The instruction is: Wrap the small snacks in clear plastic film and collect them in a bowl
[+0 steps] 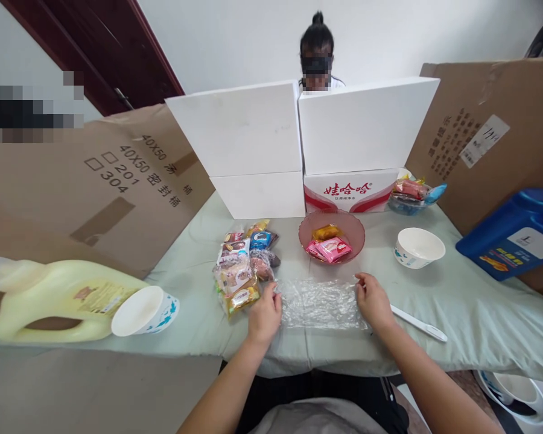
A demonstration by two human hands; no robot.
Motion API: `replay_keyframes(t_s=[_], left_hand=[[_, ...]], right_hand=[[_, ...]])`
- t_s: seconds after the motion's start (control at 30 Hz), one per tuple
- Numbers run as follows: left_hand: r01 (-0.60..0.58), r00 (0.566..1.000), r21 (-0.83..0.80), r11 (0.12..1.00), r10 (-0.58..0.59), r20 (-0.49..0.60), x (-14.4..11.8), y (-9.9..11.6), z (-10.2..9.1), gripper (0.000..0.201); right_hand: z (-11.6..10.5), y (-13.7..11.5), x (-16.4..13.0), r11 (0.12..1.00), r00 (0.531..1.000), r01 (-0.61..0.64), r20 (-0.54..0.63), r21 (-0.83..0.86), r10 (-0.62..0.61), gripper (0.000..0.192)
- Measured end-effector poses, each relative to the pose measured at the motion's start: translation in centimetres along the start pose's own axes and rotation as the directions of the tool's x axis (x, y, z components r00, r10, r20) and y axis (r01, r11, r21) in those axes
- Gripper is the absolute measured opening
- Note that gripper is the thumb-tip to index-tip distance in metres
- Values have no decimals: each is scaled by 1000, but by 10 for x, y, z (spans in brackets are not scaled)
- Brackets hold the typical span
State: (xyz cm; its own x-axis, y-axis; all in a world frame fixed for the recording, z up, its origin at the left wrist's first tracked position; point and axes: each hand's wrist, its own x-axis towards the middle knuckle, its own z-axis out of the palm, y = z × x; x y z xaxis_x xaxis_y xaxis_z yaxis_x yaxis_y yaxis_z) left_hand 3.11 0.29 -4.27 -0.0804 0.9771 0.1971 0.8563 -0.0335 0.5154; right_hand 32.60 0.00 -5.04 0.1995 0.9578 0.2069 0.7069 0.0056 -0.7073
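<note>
A crinkled clear plastic sheet [319, 304] lies on the cloth in front of me; whether it is a bag or bubble wrap I cannot tell. My left hand [266, 314] pinches its left edge, fingers closed. At the opposite edge, my right hand [374, 301] is closed on the plastic too. Just left of my left hand is a pile of wrapped snacks [236, 274]. Beyond the sheet stands a pink glass bowl [305, 247] with several packets in it, pink and yellow. A white plastic-looking utensil [428, 328] lies beside my right wrist, its far end hidden by that arm.
White boxes [253, 138] stand across the back, with a person [317, 48] behind them. Paper bowls [419, 247] [138, 310] sit at both sides. A yellow jug [67, 295] is left, a blue bottle [516, 235] right. Cardboard [131, 229] flanks the table.
</note>
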Motion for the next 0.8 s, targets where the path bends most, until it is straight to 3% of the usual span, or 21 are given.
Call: replay_keyframes(t_s=[0.1, 0.27, 0.37, 0.47, 0.53, 0.6, 0.67, 0.73, 0.8], left_hand=[[-97, 995, 194, 976, 100, -7, -11, -4, 10, 33], [-191, 980, 254, 948, 198, -5, -19, -10, 15, 32], [-247, 957, 274, 930, 279, -82, -16, 3, 6, 28], [-391, 892, 225, 893, 427, -147, -14, 28, -3, 21], [-550, 827, 119, 827, 559, -62, -15, 44, -2, 22], [-684, 727, 1, 729, 681, 89, -16, 55, 5, 22], [-739, 645, -46, 672, 726, 237, -16, 60, 16, 28], [-733, 630, -23, 680, 691, 355, -16, 58, 26, 50], [-704, 647, 15, 710, 633, 426, -15, 53, 33, 68]], right_hand=[[3, 3, -12, 994, 999, 34, 15, -108, -33, 30], [-5, 12, -35, 972, 998, 68, 2, -225, -69, 29], [-7, 15, -35, 937, 988, 120, -53, -328, -145, 27], [-5, 13, -31, 905, 975, 153, -91, -397, -205, 25], [-3, 11, -29, 889, 968, 166, -103, -426, -230, 24], [0, 10, -28, 873, 964, 175, -100, -455, -246, 23], [0, 13, -26, 858, 964, 178, -91, -481, -251, 23], [-4, 18, -24, 851, 965, 165, -95, -499, -243, 23], [-13, 22, -20, 844, 965, 137, -124, -519, -232, 24]])
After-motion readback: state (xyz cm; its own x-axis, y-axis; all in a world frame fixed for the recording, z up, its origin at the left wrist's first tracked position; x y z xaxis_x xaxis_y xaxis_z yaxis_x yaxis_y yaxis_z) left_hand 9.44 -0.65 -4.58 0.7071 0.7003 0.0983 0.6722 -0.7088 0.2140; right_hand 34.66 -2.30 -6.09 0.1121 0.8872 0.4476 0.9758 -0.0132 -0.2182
